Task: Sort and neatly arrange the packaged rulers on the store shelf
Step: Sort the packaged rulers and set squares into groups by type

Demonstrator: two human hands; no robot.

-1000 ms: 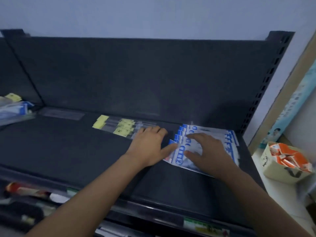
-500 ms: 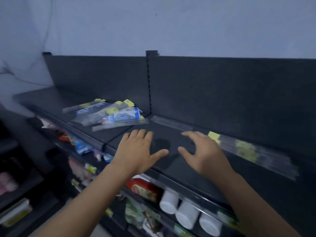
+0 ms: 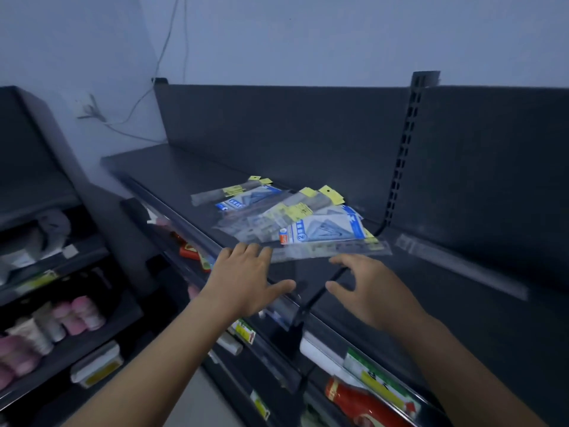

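Both hands stretched toward the pile of rulers [image 3: 292, 217] on the shelf [image 3: 172, 171].
The left hand [image 3: 246, 280] is flat, palm down, fingers [image 3: 251, 252] together at the pile's near edge; the right hand [image 3: 369, 288] is near the pile, fingers spread and slightly bent.

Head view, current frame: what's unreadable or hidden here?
All head view.
Ruler pile: packs overlap, hiding the count and lower packs; print too small.
Left hand: fingers reach the pile's near edge; contact unclear.
Clear strip on the right shelf: blurred, contents unreadable.
Red bottle: cut off by the bottom edge.
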